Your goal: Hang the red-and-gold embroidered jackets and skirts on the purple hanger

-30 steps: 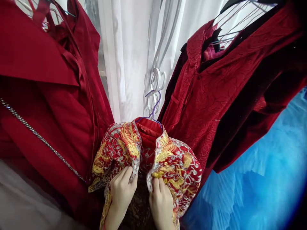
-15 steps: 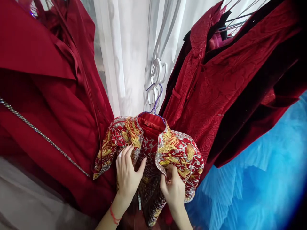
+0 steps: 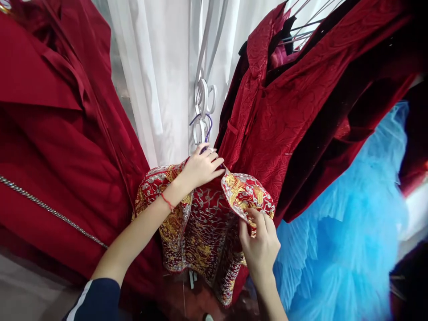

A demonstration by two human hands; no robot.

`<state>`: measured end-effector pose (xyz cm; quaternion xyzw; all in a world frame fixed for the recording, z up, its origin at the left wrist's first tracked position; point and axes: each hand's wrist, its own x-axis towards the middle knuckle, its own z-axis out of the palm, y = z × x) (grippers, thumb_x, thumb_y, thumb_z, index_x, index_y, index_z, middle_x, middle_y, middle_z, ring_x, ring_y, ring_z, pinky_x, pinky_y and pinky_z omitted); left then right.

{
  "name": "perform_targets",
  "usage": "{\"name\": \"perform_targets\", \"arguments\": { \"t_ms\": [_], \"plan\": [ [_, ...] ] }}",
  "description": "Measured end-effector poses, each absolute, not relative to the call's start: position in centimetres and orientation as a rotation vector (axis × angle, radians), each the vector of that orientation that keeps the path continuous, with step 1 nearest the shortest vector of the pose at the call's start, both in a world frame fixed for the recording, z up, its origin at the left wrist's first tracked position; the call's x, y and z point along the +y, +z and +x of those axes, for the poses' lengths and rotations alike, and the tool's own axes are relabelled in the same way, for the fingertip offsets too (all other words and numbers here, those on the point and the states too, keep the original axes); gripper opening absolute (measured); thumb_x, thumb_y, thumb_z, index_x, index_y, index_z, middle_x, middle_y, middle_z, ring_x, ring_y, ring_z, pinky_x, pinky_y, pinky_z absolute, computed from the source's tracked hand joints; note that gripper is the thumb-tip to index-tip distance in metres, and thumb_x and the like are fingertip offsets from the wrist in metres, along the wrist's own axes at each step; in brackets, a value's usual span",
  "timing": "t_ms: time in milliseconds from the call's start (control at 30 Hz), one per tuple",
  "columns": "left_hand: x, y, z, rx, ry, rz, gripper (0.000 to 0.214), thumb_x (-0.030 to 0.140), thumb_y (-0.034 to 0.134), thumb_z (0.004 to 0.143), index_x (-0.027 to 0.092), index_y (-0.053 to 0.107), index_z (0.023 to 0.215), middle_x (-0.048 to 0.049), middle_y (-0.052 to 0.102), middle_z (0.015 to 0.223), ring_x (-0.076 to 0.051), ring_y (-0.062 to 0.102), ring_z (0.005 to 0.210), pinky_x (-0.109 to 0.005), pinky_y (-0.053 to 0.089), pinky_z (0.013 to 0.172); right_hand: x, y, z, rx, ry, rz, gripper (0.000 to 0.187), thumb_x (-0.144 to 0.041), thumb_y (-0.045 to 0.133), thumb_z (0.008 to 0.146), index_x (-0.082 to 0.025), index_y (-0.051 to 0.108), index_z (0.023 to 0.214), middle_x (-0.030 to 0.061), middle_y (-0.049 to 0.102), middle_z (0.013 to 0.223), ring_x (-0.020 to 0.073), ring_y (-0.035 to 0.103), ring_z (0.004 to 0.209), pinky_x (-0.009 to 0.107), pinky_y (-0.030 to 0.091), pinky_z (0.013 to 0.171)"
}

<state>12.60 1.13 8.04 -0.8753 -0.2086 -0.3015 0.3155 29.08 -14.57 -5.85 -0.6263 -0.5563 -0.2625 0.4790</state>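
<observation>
A red jacket (image 3: 200, 232) with gold and silver embroidery hangs open at the front on a purple clothes hanger (image 3: 210, 127). My left hand (image 3: 203, 167) lies across the collar opening, its fingers closing around the neck of the hanger and covering most of it. A red string circles that wrist. My right hand (image 3: 261, 236) pinches the jacket's front edge on the right side and holds it outward. The dark patterned inside shows between the two front edges.
White metal rings (image 3: 202, 100) stand before a white curtain (image 3: 170, 80). A plain red gown (image 3: 50, 147) with a glittering trim hangs at left. On the right are a red patterned dress (image 3: 277, 120), dark velvet garments and a blue ruffled tulle dress (image 3: 334, 249).
My left hand has left the jacket's left front and moved up to the hanger at the collar. My right hand keeps hold of the front edge, now pulled farther right.
</observation>
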Motion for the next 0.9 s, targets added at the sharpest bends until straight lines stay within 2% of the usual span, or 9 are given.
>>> {"name": "perform_targets", "arguments": {
  "t_ms": [100, 233, 367, 467, 700, 833, 900],
  "plan": [
    [2.5, 9.5, 12.7, -0.513, -0.648, -2.381, 0.039, 0.044, 0.041, 0.099, 0.02, 0.071, 0.102, -0.0058, 0.075, 0.096, -0.019, 0.065, 0.094, -0.038, 0.032, 0.102, -15.4, -5.0, 30.2, -1.324, -0.565, -1.467, 0.011, -0.022, 0.053, 0.093, -0.018, 0.062, 0.092, 0.0049, 0.067, 0.084, 0.0175, 0.062, 0.075, 0.029, 0.047, 0.069],
    [3.1, 10.2, 12.7, -0.459, -0.617, -2.462, 0.04, 0.046, 0.041, 0.099, 0.022, 0.073, 0.1, -0.0028, 0.077, 0.092, -0.016, 0.062, 0.083, -0.033, 0.034, 0.095, -16.4, -3.9, 31.1, -1.269, -0.475, -1.39, 0.012, -0.02, 0.053, 0.092, -0.018, 0.06, 0.083, 0.0003, 0.059, 0.071, 0.0131, 0.054, 0.063, 0.025, 0.041, 0.06],
    [2.6, 10.7, 13.6, -0.594, -0.581, -2.388, 0.039, 0.05, 0.05, 0.094, 0.02, 0.075, 0.091, -0.0045, 0.075, 0.077, -0.018, 0.06, 0.073, -0.033, 0.036, 0.083, -16.8, -2.5, 30.2, -1.245, -0.483, -1.37, 0.017, -0.018, 0.053, 0.092, -0.019, 0.053, 0.075, -0.0023, 0.051, 0.066, 0.0113, 0.047, 0.058, 0.025, 0.037, 0.058],
    [2.1, 11.1, 14.3, -0.661, -0.517, -2.335, 0.034, 0.046, 0.056, 0.092, 0.018, 0.074, 0.087, -0.0056, 0.074, 0.071, -0.017, 0.06, 0.065, -0.034, 0.036, 0.081, -17.1, -1.5, 27.9, -1.288, -0.487, -1.329, 0.018, -0.015, 0.054, 0.09, -0.02, 0.049, 0.074, -0.0025, 0.045, 0.067, 0.0117, 0.044, 0.06, 0.025, 0.036, 0.058],
    [1.7, 11.4, 13.9, -0.661, -0.479, -2.332, 0.029, 0.039, 0.057, 0.092, 0.016, 0.074, 0.087, -0.0069, 0.074, 0.075, -0.018, 0.063, 0.068, -0.034, 0.036, 0.082, -17.1, -1.8, 20.9, -1.481, -0.378, -1.22, 0.02, -0.007, 0.053, 0.087, -0.021, 0.043, 0.076, -0.0017, 0.04, 0.071, 0.0125, 0.042, 0.063, 0.024, 0.035, 0.058],
    [2.0, 11.2, 13.6, -0.628, -0.507, -2.344, 0.026, 0.035, 0.056, 0.092, 0.018, 0.074, 0.084, -0.0054, 0.075, 0.075, -0.018, 0.063, 0.07, -0.034, 0.037, 0.083, -14.7, -4.6, 19.5, -1.55, -0.378, -1.347, 0.011, -0.014, 0.046, 0.09, -0.02, 0.048, 0.081, 0.003, 0.049, 0.076, 0.016, 0.048, 0.067, 0.026, 0.039, 0.059],
    [2.2, 11.0, 13.6, -0.628, -0.501, -2.344, 0.027, 0.035, 0.055, 0.092, 0.017, 0.074, 0.084, -0.0057, 0.075, 0.077, -0.018, 0.063, 0.071, -0.035, 0.037, 0.085, -13.2, -6.5, 20.5, -1.549, -0.399, -1.459, 0.014, -0.02, 0.043, 0.093, -0.019, 0.052, 0.082, 0.005, 0.055, 0.078, 0.0164, 0.052, 0.065, 0.026, 0.039, 0.059]
  ]
}}
